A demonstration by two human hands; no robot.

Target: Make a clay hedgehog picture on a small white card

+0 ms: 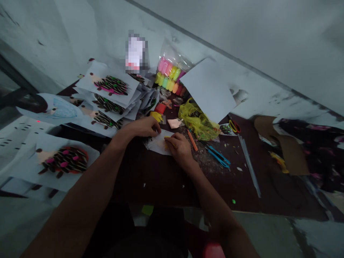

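Both hands are brought together over a small white sheet [163,149], set back from the front edge of the worktop [150,182]. The left hand [146,127] is curled at the sheet's upper side, apparently so that it is steadied; whether anything is pinched there cannot be told. The right hand [180,148] is bent over the opposite side, with a small yellow piece [167,138] at its fingertips; whether it is gripped or only pressed cannot be told.

Beyond the sheet, a soft-looking pale pink piece [174,123] and a crinkled, translucent yellow bag [199,125] are seen. To the right, a slim blue cutter [218,156] and red-and-yellow-handled scissors [234,126] are laid, presumably to be kept within reach.

Towards the rear edge, rounded coloured tubs [170,73] are contained in clear plastic, probably so that they are kept together. Near the left rear corner, hedgehog pictures [113,86] are stacked, their spines formed from narrow, dark, seed-like slivers, raised against smooth paper.
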